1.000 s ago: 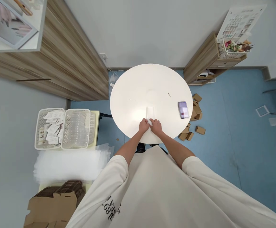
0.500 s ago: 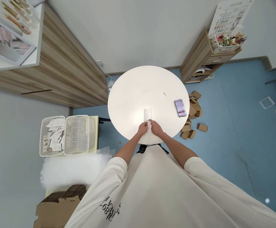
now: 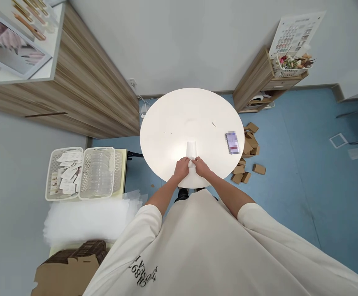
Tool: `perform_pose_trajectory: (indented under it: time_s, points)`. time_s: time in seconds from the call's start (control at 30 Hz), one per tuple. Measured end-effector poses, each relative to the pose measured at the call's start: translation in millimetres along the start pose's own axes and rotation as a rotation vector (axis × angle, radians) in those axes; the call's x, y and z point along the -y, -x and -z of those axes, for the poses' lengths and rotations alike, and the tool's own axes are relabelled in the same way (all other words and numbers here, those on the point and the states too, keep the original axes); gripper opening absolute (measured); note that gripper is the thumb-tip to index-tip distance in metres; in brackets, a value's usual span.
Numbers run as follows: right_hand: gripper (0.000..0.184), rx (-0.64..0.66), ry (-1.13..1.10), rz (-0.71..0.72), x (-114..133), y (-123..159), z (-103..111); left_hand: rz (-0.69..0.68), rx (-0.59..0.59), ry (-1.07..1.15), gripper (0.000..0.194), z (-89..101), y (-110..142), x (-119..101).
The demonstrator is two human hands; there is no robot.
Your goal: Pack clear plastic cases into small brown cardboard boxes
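A small white piece, flat and roughly rectangular (image 3: 191, 148), lies on the white round table (image 3: 163, 115) near its front edge. Whether it is a bag, a sheet or a box I cannot make out. My left hand (image 3: 182, 167) has its fingers closed on the near left side of the white piece. From the right, my right hand (image 3: 201, 166) grips its near right side with thumb and fingers pressed together. Both hands almost meet over the near end and hide part of it. A blurred purple item (image 3: 232, 142) lies to the right on the tabletop.
Left of the table stand two white baskets, one with white packets (image 3: 70, 170), one with clear plastic pieces (image 3: 98, 172). White sheets (image 3: 89, 220) and brown cardboard (image 3: 64, 275) lie nearer. Small brown boxes (image 3: 250, 144) are on the floor at right; cabinets (image 3: 105, 82) flank the wall.
My left hand has shifted slightly left and turned over the near end of the white piece. The right hand has moved a little. The whole view has tilted slightly.
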State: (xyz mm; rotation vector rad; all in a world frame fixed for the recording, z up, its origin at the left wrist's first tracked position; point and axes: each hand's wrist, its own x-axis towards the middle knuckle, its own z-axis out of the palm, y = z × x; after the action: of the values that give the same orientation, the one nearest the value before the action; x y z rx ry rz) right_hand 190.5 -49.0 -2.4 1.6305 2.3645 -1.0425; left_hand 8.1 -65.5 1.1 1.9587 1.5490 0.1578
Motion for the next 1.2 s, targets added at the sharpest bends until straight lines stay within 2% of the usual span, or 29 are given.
perform_pose_trajectory:
  time_s: [0.17, 0.3, 0.47, 0.6, 0.7, 0.93, 1.03, 1.2]
  points:
    - [0.063, 0.01, 0.088, 0.003, 1, 5, -1, -0.171, 0.081, -0.238, 0.068, -3.0, -11, 9]
    - [0.07, 0.025, 0.159, 0.006, 3, 6, -1, -0.195, 0.074, -0.288, 0.066, -6.1, -15, 12]
    - [0.068, 0.031, 0.152, -0.005, 8, 6, 2, -0.186, 0.083, -0.241, 0.062, 0.4, -23, 9]
    - [0.059, 0.003, 0.2, -0.011, 12, 8, 4, -0.128, 0.149, -0.198, 0.056, 7.8, -26, 3]
    - [0.045, -0.008, 0.261, 0.002, 13, 12, 5, -0.075, 0.199, -0.147, 0.054, 10.7, -18, -2]
    - [0.029, 0.108, 0.269, 0.141, 13, 16, 15, -0.028, 0.218, 0.003, 0.047, 10.0, 11, -1]
    - [0.022, 0.155, 0.221, 0.138, 12, 5, 28, 0.032, 0.213, 0.093, 0.046, 12.1, 11, 4]
    - [0.016, 0.211, 0.123, 0.094, 14, -28, 50, 0.256, 0.182, 0.311, 0.039, 15.5, -1, 6]
